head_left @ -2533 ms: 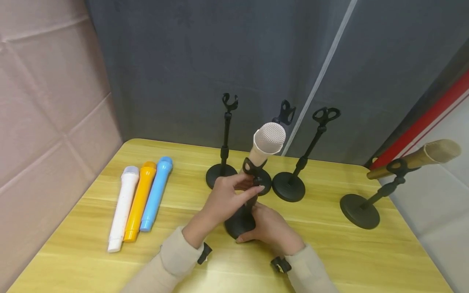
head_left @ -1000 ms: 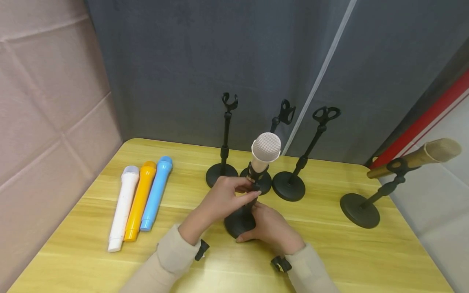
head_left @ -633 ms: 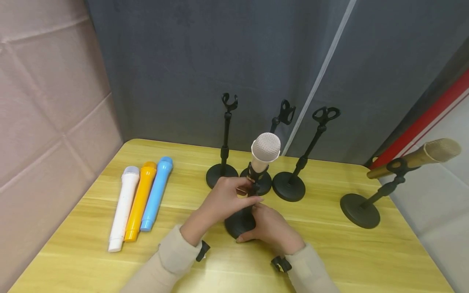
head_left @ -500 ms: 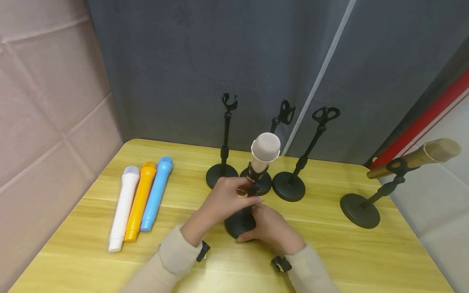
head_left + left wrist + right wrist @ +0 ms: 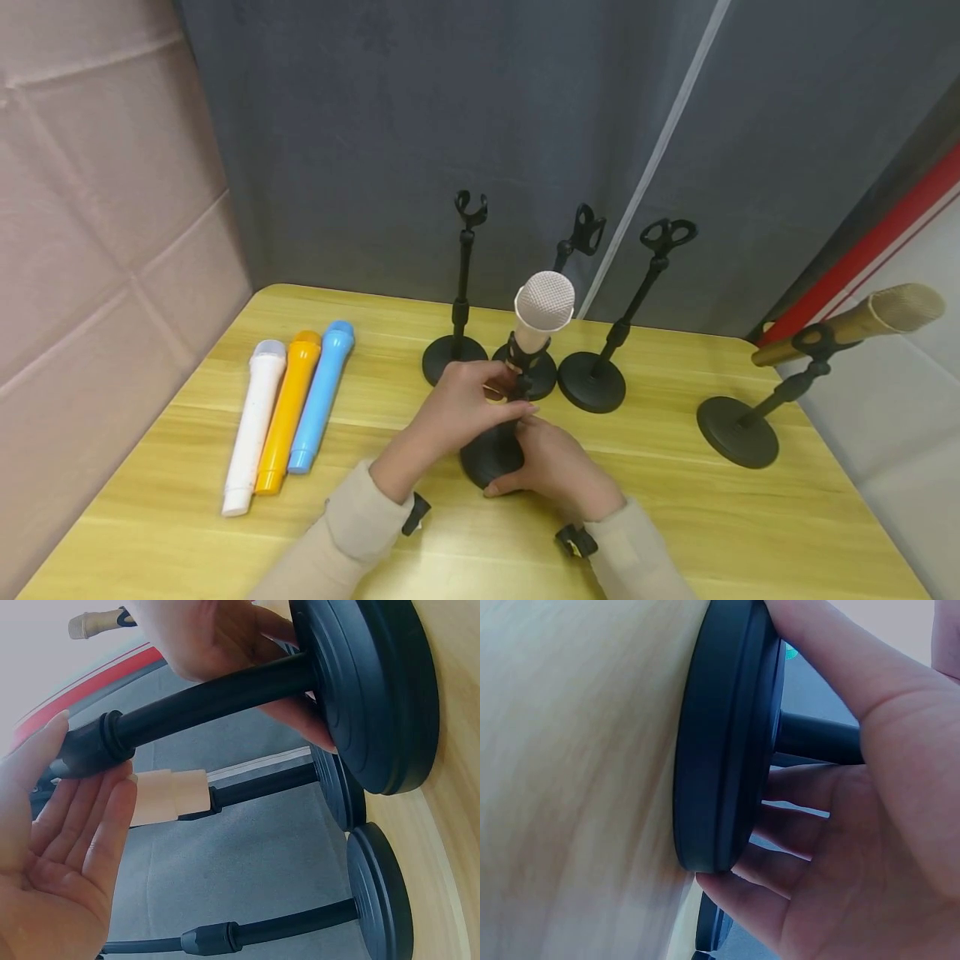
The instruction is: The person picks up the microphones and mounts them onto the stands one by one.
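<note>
A pale champagne microphone (image 5: 545,304) rises, grille up and tilted, from the clip at the top of the nearest black desk stand (image 5: 491,454). My left hand (image 5: 468,404) pinches this stand just under the clip; in the left wrist view, the thumb and fingers are around the thick collar (image 5: 94,746) on its pole. Low down, my right hand (image 5: 555,467) grips the round base (image 5: 724,735), with the thumb on one side of its rim and fingertips on the other. The base stands on the wooden table (image 5: 645,533). Part of the pole is hidden behind my hands in the head view.
Behind are three black stands with bare clips: a left one (image 5: 453,358), a middle one (image 5: 585,229) and a right one (image 5: 592,383). A gold microphone (image 5: 900,308) rests in a stand (image 5: 738,432) far right. White (image 5: 255,425), orange (image 5: 288,408) and blue (image 5: 322,396) microphones lie left.
Since the oldest frame, the champagne microphone and its clip have come lower, and the grille has shifted slightly left. My left thumb has slid a little down. Over the last half second everything stays still.
</note>
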A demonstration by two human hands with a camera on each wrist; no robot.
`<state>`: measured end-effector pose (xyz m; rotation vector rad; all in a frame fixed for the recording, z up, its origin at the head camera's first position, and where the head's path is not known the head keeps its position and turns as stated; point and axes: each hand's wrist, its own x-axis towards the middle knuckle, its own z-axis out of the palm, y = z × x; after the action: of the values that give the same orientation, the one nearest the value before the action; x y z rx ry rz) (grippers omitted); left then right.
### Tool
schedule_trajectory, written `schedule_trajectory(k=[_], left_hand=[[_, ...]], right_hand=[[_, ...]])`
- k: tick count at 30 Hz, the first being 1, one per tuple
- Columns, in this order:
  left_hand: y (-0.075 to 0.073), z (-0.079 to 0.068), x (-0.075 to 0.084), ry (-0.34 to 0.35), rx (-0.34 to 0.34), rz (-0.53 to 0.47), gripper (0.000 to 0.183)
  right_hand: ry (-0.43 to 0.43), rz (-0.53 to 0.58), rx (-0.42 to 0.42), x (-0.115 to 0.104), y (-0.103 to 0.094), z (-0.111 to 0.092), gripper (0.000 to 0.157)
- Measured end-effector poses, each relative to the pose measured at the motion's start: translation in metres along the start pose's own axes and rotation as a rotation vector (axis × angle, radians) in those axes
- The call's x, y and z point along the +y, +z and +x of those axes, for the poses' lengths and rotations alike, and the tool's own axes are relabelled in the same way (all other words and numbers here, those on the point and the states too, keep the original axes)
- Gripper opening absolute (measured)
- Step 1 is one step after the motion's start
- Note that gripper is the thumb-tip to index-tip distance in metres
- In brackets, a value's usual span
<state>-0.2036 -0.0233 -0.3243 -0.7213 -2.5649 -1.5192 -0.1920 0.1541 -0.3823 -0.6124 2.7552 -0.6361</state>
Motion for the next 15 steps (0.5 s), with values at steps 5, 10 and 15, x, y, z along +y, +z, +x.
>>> schedule_trajectory(k=[5, 10, 15], left_hand=[[-0.0020, -0.0001, 0.0003, 0.015, -0.024, 0.002, 0.020], [-0.0032, -0.0004, -0.0006, 0.023, -0.061, -0.015, 0.017], [-0.0012, -0.0009, -0.0018, 0.014, -0.054, -0.005, 0.020]], right_hand=[[-0.003, 0.010, -0.008, 0.0001, -0.0007, -0.0002, 0.109], [-0.020, 0.025, -0.018, 0.0005, -0.0009, -0.0008, 0.104], [-0.019, 0.027, -0.012, 0.0004, 0.0003, -0.0009, 0.104]])
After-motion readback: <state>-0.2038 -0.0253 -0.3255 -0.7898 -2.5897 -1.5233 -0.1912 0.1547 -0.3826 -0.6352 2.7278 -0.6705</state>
